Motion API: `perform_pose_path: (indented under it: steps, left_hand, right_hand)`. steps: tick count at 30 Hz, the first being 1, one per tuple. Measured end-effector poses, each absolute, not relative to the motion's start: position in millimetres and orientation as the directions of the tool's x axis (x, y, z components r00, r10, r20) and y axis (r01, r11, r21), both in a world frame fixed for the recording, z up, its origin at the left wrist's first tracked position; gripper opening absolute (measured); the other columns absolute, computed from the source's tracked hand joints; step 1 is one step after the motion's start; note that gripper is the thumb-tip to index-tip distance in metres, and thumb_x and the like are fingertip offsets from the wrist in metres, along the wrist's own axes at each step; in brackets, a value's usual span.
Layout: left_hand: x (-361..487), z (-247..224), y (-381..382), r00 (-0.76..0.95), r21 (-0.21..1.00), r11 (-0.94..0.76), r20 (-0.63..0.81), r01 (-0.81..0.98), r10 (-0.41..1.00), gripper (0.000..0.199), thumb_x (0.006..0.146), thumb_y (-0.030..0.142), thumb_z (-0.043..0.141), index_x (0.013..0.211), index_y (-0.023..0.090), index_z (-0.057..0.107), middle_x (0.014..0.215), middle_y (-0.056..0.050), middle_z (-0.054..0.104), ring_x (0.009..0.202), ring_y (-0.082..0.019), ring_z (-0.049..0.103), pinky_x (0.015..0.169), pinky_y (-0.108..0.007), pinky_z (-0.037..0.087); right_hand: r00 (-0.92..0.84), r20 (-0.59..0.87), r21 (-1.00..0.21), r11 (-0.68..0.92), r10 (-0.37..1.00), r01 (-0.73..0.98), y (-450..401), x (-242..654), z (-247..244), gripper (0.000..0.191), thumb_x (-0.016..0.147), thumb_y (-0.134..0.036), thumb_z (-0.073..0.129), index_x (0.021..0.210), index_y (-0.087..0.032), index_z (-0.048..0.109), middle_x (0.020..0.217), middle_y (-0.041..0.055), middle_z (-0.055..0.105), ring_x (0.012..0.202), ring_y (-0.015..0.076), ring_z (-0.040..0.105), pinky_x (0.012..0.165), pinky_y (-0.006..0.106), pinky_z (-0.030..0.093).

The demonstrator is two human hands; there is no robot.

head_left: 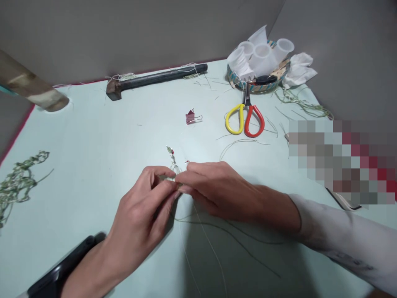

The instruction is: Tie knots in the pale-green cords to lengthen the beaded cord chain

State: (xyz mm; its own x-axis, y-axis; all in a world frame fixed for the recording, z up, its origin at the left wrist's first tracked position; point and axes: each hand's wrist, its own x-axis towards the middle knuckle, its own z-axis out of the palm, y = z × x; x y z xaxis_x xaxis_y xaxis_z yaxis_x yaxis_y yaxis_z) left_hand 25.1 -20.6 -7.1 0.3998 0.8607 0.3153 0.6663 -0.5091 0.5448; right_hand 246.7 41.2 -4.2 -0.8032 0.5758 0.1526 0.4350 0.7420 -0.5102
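My left hand [149, 203] and my right hand [220, 186] meet at the middle of the table, their fingertips pinched together on a small braided cord piece [173, 159]. The piece is white and green with a red spot near its far tip, which pokes out beyond my fingers. Most of its near part is hidden by my fingers. Long loose white and green threads [214, 248] trail from under my hands toward the near edge. A short red and white end [187, 162] shows just past my right fingers.
Ahead lie a binder clip [190, 117], scissors [254, 134] with yellow and red handles, and a hammer [155, 78]. A basket [263, 87] holds white plastic cups. Knotted green cord [21, 178] lies at left, beside a wooden post [46, 97]. Thread scraps are scattered at right.
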Motion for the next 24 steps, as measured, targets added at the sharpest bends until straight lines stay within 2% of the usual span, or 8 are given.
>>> perform_pose_path:
  steps: [2, 4, 10, 14, 16, 20, 22, 24]
  left_hand:
    - [25.4, -5.2, -20.2, 0.408, 0.497, -0.53, 0.34, 0.687, 0.847, 0.015, 0.11, 0.009, 0.058, 0.111, 0.022, 0.066, 0.12, -0.011, 0.065, 0.105, -0.021, 0.067, 0.082, -0.033, 0.056]
    - [25.5, -4.0, -20.1, 0.408, 0.456, -0.541, 0.363, 0.706, 0.838, 0.016, 0.11, 0.008, 0.057, 0.109, 0.021, 0.066, 0.119, -0.012, 0.065, 0.102, -0.021, 0.066, 0.079, -0.032, 0.056]
    - [24.7, -5.6, -20.5, 0.439, 0.419, -0.561, 0.356, 0.714, 0.825, 0.02, 0.112, 0.009, 0.05, 0.111, 0.023, 0.064, 0.088, 0.0, 0.065, 0.072, -0.015, 0.063, 0.061, -0.027, 0.05]
    - [23.8, -6.9, -21.7, 0.412, 0.46, -0.51, 0.301, 0.727, 0.86, 0.017, 0.112, 0.015, 0.049, 0.111, 0.025, 0.062, 0.085, 0.001, 0.066, 0.068, -0.015, 0.063, 0.061, -0.027, 0.052]
    - [23.3, -5.8, -23.0, 0.365, 0.5, -0.446, 0.256, 0.742, 0.895, 0.014, 0.113, 0.02, 0.049, 0.119, 0.027, 0.06, 0.085, 0.003, 0.069, 0.067, -0.015, 0.066, 0.062, -0.027, 0.053]
    - [20.1, 8.7, -28.6, 0.298, 0.591, -0.306, 0.114, 0.746, 0.948, 0.024, 0.113, 0.029, 0.051, 0.136, 0.032, 0.054, 0.078, 0.008, 0.066, 0.058, -0.013, 0.063, 0.053, -0.022, 0.05]
    - [13.3, 22.2, -33.2, 0.271, 0.65, -0.211, 0.009, 0.73, 0.963, 0.023, 0.113, 0.035, 0.049, 0.134, 0.034, 0.057, 0.075, 0.009, 0.062, 0.057, -0.014, 0.059, 0.05, -0.021, 0.047]
    - [-1.3, 35.9, -36.4, 0.238, 0.647, -0.165, -0.027, 0.745, 0.971, 0.024, 0.112, 0.04, 0.045, 0.125, 0.035, 0.064, 0.074, 0.006, 0.059, 0.06, -0.016, 0.056, 0.05, -0.024, 0.045]
  right_hand:
    - [-0.798, 0.157, -0.518, 0.737, 0.581, 0.434, 42.8, 248.4, -5.7, 0.02, 0.107, -0.012, 0.048, 0.103, -0.019, 0.067, 0.082, -0.0011, 0.057, 0.073, 0.015, 0.048, 0.063, 0.031, 0.034]
    - [-0.797, 0.168, -0.526, 0.737, 0.58, 0.425, 43.8, 249.6, -7.4, 0.021, 0.105, -0.01, 0.049, 0.099, -0.02, 0.066, 0.08, -0.0022, 0.056, 0.072, 0.014, 0.047, 0.064, 0.03, 0.033]
    - [-0.817, 0.203, -0.533, 0.761, 0.539, 0.37, 46.5, 253.0, -14.6, 0.023, 0.105, -0.01, 0.047, 0.1, -0.022, 0.065, 0.082, -0.0006, 0.063, 0.077, 0.0152, 0.052, 0.067, 0.029, 0.037]
    - [-0.818, 0.234, -0.536, 0.772, 0.525, 0.342, 49.1, 254.2, -20.9, 0.027, 0.099, -0.007, 0.045, 0.103, -0.022, 0.066, 0.083, -0.0003, 0.065, 0.077, 0.0155, 0.052, 0.068, 0.03, 0.037]
    - [-0.812, 0.255, -0.536, 0.776, 0.525, 0.333, 50.4, 253.5, -24.6, 0.027, 0.097, -0.006, 0.045, 0.101, -0.021, 0.066, 0.082, -0.0003, 0.064, 0.076, 0.0152, 0.048, 0.067, 0.03, 0.034]
    - [-0.798, 0.28, -0.538, 0.776, 0.533, 0.33, 51.7, 251.0, -30.2, 0.023, 0.099, -0.007, 0.046, 0.093, -0.021, 0.063, 0.079, -0.0013, 0.059, 0.073, 0.0142, 0.04, 0.065, 0.03, 0.027]
    - [-0.792, 0.285, -0.545, 0.771, 0.54, 0.33, 51.4, 250.0, -30.8, 0.023, 0.1, -0.007, 0.047, 0.092, -0.021, 0.063, 0.079, -0.0016, 0.058, 0.073, 0.0138, 0.039, 0.065, 0.03, 0.025]
    - [-0.788, 0.288, -0.554, 0.766, 0.544, 0.326, 50.9, 249.4, -30.3, 0.024, 0.101, -0.009, 0.046, 0.091, -0.021, 0.063, 0.079, -0.0017, 0.058, 0.073, 0.0133, 0.04, 0.065, 0.03, 0.025]
